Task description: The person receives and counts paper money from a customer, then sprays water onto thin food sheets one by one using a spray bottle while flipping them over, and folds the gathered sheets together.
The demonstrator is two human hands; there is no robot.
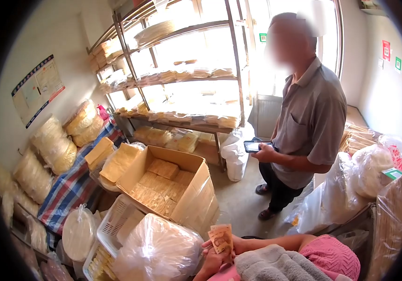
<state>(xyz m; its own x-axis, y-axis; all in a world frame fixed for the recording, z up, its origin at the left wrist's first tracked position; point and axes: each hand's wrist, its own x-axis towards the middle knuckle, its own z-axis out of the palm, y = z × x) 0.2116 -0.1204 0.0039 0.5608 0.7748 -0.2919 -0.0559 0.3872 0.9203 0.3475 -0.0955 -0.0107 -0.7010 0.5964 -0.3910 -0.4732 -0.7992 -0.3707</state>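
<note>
Yellowish-brown banknotes (221,239) are held upright at the bottom centre, fanned slightly apart at the top. My left hand (214,260) grips them low down from the near side, its fingers bent around the paper. Against their right side is my right hand (236,244), also closed on them and partly hidden behind the notes. Both hands touch the notes and are close together. Just left of them bulges a clear plastic bag (159,248). A grey fluffy cloth (276,266) lies over my pink clothing, right of the hands.
A person (311,112) stands ahead holding a phone (257,146). An open cardboard box (194,196) holds stacked brown pieces. White baskets (112,222) stand left of it. Shelves (182,122) carry flat packs at the back. Wrapped bundles (53,140) line the left wall; plastic bags (336,192) sit at right.
</note>
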